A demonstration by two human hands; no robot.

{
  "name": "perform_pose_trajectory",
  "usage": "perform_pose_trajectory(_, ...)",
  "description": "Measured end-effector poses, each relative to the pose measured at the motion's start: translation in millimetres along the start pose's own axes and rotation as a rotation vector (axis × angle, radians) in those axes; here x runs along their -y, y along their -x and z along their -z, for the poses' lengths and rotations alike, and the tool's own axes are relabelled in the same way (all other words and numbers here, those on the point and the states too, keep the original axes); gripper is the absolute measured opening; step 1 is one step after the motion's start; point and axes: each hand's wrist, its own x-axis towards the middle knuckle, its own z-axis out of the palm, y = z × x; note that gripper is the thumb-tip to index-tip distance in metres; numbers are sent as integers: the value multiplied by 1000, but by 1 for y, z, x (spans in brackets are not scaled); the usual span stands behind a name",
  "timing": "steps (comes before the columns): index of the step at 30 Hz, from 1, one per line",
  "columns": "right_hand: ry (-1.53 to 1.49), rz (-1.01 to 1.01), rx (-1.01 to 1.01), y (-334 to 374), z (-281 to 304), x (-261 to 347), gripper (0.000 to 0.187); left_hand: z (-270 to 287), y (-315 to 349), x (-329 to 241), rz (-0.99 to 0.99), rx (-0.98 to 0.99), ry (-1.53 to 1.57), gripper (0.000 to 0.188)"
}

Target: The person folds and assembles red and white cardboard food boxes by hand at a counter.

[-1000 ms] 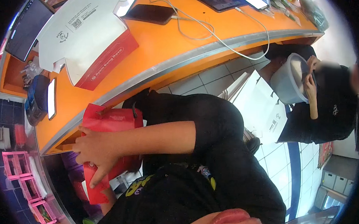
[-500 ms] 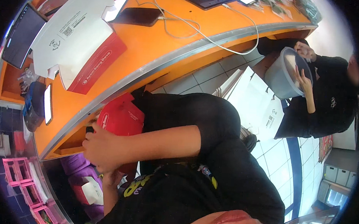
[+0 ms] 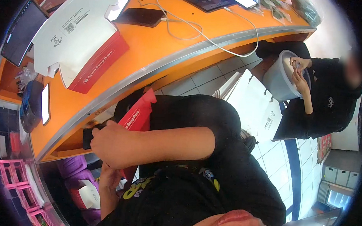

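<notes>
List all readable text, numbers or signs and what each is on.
Locations only; wording not copied.
White lettering, legible: box's red side, on orange counter.
White lettering, partly covered by the right hand: red carton.
Print and codes, too small: box's white panel, white card stack.
Coloured lettering, foreshortened: wearer's black shirt.
White print, too small: co-worker's shirt.
Dark screen: too small.

Right hand [image 3: 113, 144] against red carton [image 3: 139, 116]; left hand [image 3: 110, 177] just below; white-and-red box [image 3: 77, 33] on orange counter [image 3: 151, 43].
</notes>
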Motion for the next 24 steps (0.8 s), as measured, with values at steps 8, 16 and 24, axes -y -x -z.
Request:
perform_pose_trajectory(8,2,-45,-90,-1,4,7,33,-7,5,-17,-155,-114,-131,50)
perform_pose_trajectory(16,-256,61,-21,0,12,4,38,2,16,-36,-364,-32,-218,29)
perform_pose_trajectory(24,-255,156,176,-8,1,8,17,29,34,-55,-337,55,-425,23)
